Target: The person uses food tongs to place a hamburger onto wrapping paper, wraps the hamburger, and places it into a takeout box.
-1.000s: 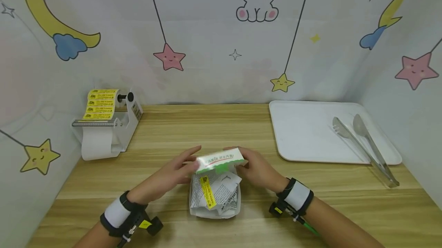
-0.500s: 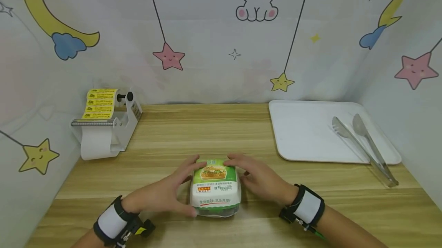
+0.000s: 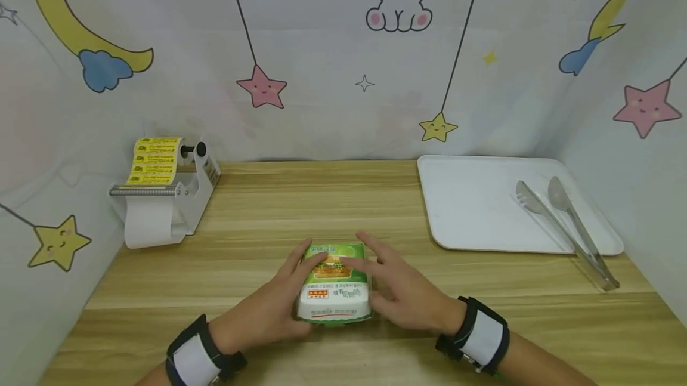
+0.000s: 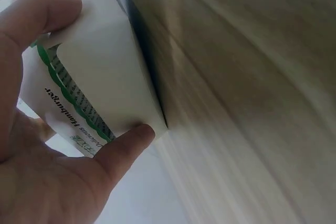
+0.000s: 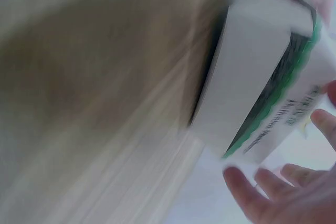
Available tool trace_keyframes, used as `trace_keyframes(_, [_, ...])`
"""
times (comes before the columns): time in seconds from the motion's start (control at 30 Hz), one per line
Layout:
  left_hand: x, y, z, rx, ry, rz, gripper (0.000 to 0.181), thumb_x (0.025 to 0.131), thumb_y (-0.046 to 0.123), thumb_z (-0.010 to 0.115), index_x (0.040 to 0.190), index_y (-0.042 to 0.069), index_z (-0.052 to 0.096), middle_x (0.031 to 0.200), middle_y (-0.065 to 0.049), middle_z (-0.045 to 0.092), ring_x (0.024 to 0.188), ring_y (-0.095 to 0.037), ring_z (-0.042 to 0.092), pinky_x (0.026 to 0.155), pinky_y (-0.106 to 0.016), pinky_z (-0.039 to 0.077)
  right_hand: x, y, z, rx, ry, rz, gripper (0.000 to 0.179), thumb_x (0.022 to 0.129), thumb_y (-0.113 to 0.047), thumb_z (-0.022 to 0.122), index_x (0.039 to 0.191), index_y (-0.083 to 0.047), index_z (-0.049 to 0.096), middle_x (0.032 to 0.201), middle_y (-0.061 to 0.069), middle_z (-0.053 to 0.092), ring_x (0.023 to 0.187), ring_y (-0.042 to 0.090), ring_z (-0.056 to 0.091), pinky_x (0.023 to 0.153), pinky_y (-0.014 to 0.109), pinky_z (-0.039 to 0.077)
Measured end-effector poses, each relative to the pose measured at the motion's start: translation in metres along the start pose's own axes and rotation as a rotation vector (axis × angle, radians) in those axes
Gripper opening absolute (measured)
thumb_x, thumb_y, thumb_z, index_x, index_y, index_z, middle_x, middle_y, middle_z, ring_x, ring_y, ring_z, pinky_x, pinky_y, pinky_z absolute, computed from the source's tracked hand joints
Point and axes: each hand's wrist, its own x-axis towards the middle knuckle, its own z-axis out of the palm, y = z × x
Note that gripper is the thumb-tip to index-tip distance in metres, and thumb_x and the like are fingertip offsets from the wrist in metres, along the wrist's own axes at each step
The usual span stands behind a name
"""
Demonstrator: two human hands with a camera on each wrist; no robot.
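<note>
A green-and-white hamburger box (image 3: 333, 284) with a burger picture stands on the table, its lid down over the base. My left hand (image 3: 265, 308) grips it from the left, the thumb at the near corner and fingers over the lid. In the left wrist view, a strip of newsprint wrapper (image 4: 79, 95) shows in the slit between lid and base. My right hand (image 3: 410, 290) is at the box's right side, fingers spread over the lid's edge. In the right wrist view, several of its fingertips stand apart from the box (image 5: 247, 66).
A label dispenser (image 3: 185, 207) with a roll of yellow labels (image 3: 154, 162) stands at the back left. On the right is a white tray (image 3: 472, 207), with metal tongs (image 3: 569, 231) lying across its front edge. A printed backdrop (image 3: 322, 111) closes off the back.
The lid has come down, covering the newsprint-wrapped bundle with its yellow label. Since then the box has shifted slightly away, my left hand has closed round it and the right fingers have spread.
</note>
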Motion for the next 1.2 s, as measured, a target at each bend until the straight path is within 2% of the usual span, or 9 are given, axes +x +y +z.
trace_keyframes(0.07, [0.001,0.000,0.000,0.013,0.003,0.003,0.113,0.072,0.008,0.087,0.166,0.018,0.025,0.175,-0.023,0.005,0.141,-0.037,0.050,0.093,-0.036,0.057,-0.002,-0.006,0.005,-0.109,0.025,-0.073,0.070,0.093,-0.030,0.078,0.157,-0.026,0.051,0.172,0.016,0.028,0.156,0.041,0.034,0.113,0.064,0.044])
trace_keyframes(0.13, [0.002,0.000,0.000,0.023,0.002,0.006,0.113,0.072,0.009,0.087,0.166,0.016,0.025,0.175,-0.024,0.004,0.144,-0.038,0.048,0.096,-0.038,0.057,-0.002,-0.010,0.012,-0.228,0.053,-0.142,0.079,0.087,-0.050,0.084,0.156,-0.027,0.052,0.169,0.016,0.035,0.153,0.042,0.038,0.112,0.065,0.045])
trace_keyframes(0.2, [0.003,0.000,0.000,0.027,0.001,0.015,0.113,0.074,0.011,0.089,0.166,0.016,0.024,0.175,-0.025,0.004,0.145,-0.039,0.046,0.098,-0.041,0.057,-0.002,-0.014,0.019,-0.344,0.076,-0.183,0.085,0.084,-0.057,0.085,0.156,-0.027,0.052,0.165,0.014,0.043,0.151,0.041,0.041,0.110,0.063,0.047])
trace_keyframes(0.33, [0.003,0.001,0.000,0.020,0.002,0.023,0.114,0.075,0.013,0.092,0.166,0.017,0.023,0.174,-0.025,0.004,0.145,-0.040,0.046,0.100,-0.045,0.056,-0.002,-0.019,0.029,-0.437,0.136,-0.199,0.077,0.083,-0.044,0.089,0.150,-0.023,0.057,0.157,0.011,0.055,0.145,0.040,0.050,0.105,0.056,0.053])
trace_keyframes(0.53, [0.004,0.003,-0.001,0.007,-0.002,0.013,0.115,0.076,0.013,0.093,0.167,0.018,0.022,0.175,-0.025,0.002,0.145,-0.041,0.047,0.102,-0.047,0.056,-0.001,-0.024,0.031,-0.429,0.174,-0.189,0.072,0.079,-0.028,0.090,0.144,-0.017,0.061,0.151,0.015,0.059,0.141,0.045,0.054,0.104,0.054,0.055])
trace_keyframes(0.77, [0.005,0.002,0.001,0.009,-0.001,0.023,0.114,0.076,0.011,0.093,0.166,0.017,0.023,0.174,-0.025,0.001,0.147,-0.042,0.045,0.104,-0.047,0.055,-0.001,-0.033,0.035,-0.463,0.127,-0.117,0.071,0.077,-0.022,0.087,0.142,-0.014,0.059,0.152,0.018,0.057,0.144,0.048,0.050,0.108,0.059,0.051])
trace_keyframes(0.93, [0.004,0.003,0.002,0.017,-0.004,0.018,0.112,0.075,0.012,0.093,0.165,0.015,0.025,0.175,-0.025,0.001,0.146,-0.042,0.046,0.103,-0.047,0.055,-0.002,-0.037,0.038,-0.497,0.106,-0.090,0.068,0.079,-0.024,0.089,0.140,-0.017,0.058,0.152,0.017,0.056,0.145,0.047,0.048,0.107,0.059,0.052])
trace_keyframes(1.1, [0.003,0.003,0.001,0.019,-0.011,0.009,0.112,0.076,0.013,0.094,0.164,0.012,0.026,0.174,-0.026,0.001,0.145,-0.043,0.046,0.103,-0.048,0.056,-0.003,-0.042,0.036,-0.460,0.077,-0.074,0.061,0.082,-0.027,0.092,0.133,-0.021,0.060,0.154,0.015,0.054,0.146,0.047,0.048,0.107,0.059,0.052])
trace_keyframes(1.2, [0.003,0.002,0.002,0.006,-0.015,0.009,0.114,0.076,0.024,0.097,0.164,0.011,0.026,0.174,-0.026,0.000,0.146,-0.044,0.046,0.104,-0.049,0.055,-0.004,-0.044,0.036,-0.479,0.055,-0.068,0.056,0.082,-0.026,0.092,0.128,-0.021,0.060,0.155,0.012,0.054,0.145,0.047,0.048,0.107,0.059,0.053])
